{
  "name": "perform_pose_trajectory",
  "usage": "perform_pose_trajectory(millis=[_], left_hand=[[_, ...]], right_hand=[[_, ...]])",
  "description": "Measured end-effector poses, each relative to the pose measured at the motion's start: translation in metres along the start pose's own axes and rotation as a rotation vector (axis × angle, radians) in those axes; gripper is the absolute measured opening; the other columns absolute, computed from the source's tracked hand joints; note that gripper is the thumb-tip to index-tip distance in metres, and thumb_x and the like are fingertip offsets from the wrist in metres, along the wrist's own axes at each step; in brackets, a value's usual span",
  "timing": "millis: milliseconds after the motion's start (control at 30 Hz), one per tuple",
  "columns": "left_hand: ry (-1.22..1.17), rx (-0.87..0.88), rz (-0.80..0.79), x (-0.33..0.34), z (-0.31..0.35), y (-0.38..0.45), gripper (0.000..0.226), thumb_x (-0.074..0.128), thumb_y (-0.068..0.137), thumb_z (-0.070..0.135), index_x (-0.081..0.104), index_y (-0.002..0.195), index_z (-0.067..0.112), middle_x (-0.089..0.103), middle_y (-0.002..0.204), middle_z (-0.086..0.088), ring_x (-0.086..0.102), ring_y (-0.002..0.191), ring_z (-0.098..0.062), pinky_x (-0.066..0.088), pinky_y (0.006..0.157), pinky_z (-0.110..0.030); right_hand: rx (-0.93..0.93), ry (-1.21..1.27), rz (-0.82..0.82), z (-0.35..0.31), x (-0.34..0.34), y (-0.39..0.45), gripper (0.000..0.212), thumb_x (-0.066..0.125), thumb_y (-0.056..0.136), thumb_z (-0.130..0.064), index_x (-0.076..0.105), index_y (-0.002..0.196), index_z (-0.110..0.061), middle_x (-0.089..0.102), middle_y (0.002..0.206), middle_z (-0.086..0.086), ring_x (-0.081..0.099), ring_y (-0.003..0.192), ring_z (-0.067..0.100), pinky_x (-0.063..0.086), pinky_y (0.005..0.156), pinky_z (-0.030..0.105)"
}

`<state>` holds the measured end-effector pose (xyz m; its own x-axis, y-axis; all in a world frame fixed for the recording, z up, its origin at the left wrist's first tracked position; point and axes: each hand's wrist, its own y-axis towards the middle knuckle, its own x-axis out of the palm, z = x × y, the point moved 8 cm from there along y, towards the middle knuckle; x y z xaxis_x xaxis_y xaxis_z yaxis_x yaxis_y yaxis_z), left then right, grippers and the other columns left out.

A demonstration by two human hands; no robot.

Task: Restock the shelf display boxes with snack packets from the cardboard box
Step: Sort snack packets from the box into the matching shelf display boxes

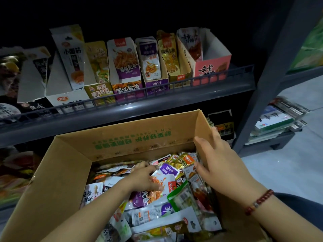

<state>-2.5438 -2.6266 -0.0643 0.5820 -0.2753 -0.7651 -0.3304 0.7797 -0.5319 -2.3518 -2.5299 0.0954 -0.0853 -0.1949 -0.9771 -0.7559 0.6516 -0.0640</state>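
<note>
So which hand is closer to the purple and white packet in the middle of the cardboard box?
Left. The left hand rests right beside the purple and white packet, fingers touching its edge. The right hand is further right, by the cardboard box wall.

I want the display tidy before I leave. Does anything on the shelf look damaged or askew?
Yes. The tall white display box at left leans sideways and has ragged, torn edges. The pink display box at the right end also has a roughly torn rim and looks nearly empty beside its fuller neighbours.
</note>
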Motion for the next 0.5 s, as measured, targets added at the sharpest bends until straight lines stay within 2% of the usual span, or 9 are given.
perform_pose_trajectory(millis=[67, 167, 267, 367, 433, 500], left_hand=[[-0.074, -0.021, -0.075, 0.007, -0.006, -0.001, 0.085, 0.072, 0.077, 0.056, 0.031, 0.147, 0.030, 0.030, 0.153, -0.003, 0.034, 0.138, -0.025, 0.034, 0.105, -0.033], [-0.100, -0.019, -0.100, 0.003, -0.006, -0.002, 0.090, 0.075, 0.078, 0.050, 0.024, 0.149, 0.027, 0.039, 0.151, 0.000, 0.046, 0.130, -0.022, 0.039, 0.098, -0.030], [-0.092, -0.006, -0.048, -0.004, -0.003, -0.002, 0.097, 0.080, 0.073, 0.049, 0.027, 0.151, 0.024, 0.036, 0.153, -0.001, 0.042, 0.135, -0.021, 0.037, 0.106, -0.030], [-0.035, -0.032, -0.083, -0.006, -0.002, -0.004, 0.094, 0.078, 0.073, 0.052, 0.034, 0.149, 0.019, 0.036, 0.153, -0.002, 0.038, 0.138, -0.023, 0.034, 0.105, -0.029], [0.006, -0.050, -0.141, -0.005, -0.001, -0.007, 0.088, 0.075, 0.070, 0.060, 0.048, 0.140, 0.015, 0.043, 0.145, -0.007, 0.041, 0.134, -0.026, 0.037, 0.098, -0.031], [0.042, -0.040, -0.183, -0.002, -0.001, -0.010, 0.110, 0.067, 0.057, 0.079, 0.041, 0.146, 0.019, 0.034, 0.146, -0.005, 0.032, 0.137, -0.027, 0.031, 0.106, -0.035]], right_hand=[[-0.001, 0.003, 0.003, 0.000, 0.000, 0.000, 0.064, 0.040, 0.096, -0.048, 0.010, 0.149, -0.030, -0.012, 0.157, 0.011, 0.028, 0.136, 0.025, 0.036, 0.105, 0.034], [-0.001, 0.014, 0.003, 0.000, 0.000, 0.000, 0.064, 0.041, 0.096, -0.048, 0.012, 0.149, -0.030, -0.012, 0.157, 0.011, 0.027, 0.136, 0.026, 0.036, 0.105, 0.036], [0.000, 0.014, 0.006, 0.000, 0.000, 0.000, 0.064, 0.041, 0.095, -0.048, 0.012, 0.149, -0.030, -0.012, 0.157, 0.011, 0.027, 0.137, 0.026, 0.036, 0.105, 0.035], [-0.001, 0.009, 0.001, 0.000, 0.000, 0.000, 0.064, 0.040, 0.096, -0.048, 0.011, 0.149, -0.030, -0.012, 0.157, 0.011, 0.027, 0.136, 0.026, 0.036, 0.105, 0.035], [-0.002, 0.010, 0.002, 0.000, 0.000, 0.000, 0.064, 0.040, 0.096, -0.048, 0.011, 0.149, -0.030, -0.012, 0.157, 0.011, 0.028, 0.136, 0.027, 0.037, 0.105, 0.035], [-0.001, 0.011, 0.003, 0.000, 0.000, 0.000, 0.063, 0.040, 0.096, -0.047, 0.012, 0.149, -0.030, -0.012, 0.157, 0.011, 0.028, 0.136, 0.027, 0.037, 0.104, 0.036]])
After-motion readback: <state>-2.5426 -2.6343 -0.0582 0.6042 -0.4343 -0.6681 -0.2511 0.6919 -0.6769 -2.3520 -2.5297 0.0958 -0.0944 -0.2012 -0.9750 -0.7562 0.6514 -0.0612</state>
